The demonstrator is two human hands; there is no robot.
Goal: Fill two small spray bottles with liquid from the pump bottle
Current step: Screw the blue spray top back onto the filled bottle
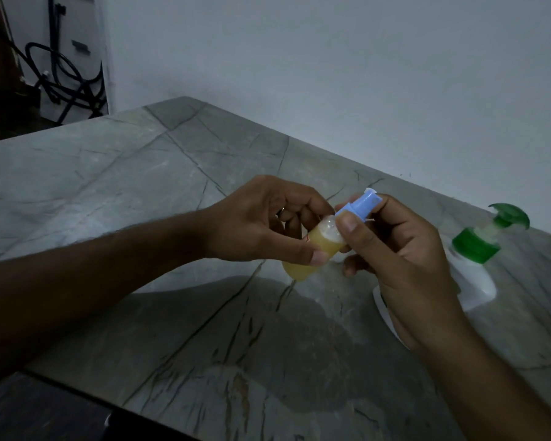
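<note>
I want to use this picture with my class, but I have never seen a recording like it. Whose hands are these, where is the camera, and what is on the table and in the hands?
There is no machine here. A person wears one camera on the head, looking forward and down, so you see their own two arms. The left hand holds a small spray bottle of yellowish liquid, tilted, above the grey marble table. The right hand pinches the bottle's blue spray cap at its neck; whether it is going on or coming off cannot be told. To the right stands a white pump bottle with a green pump, partly hidden by the right hand. A second small bottle is not in view.
</note>
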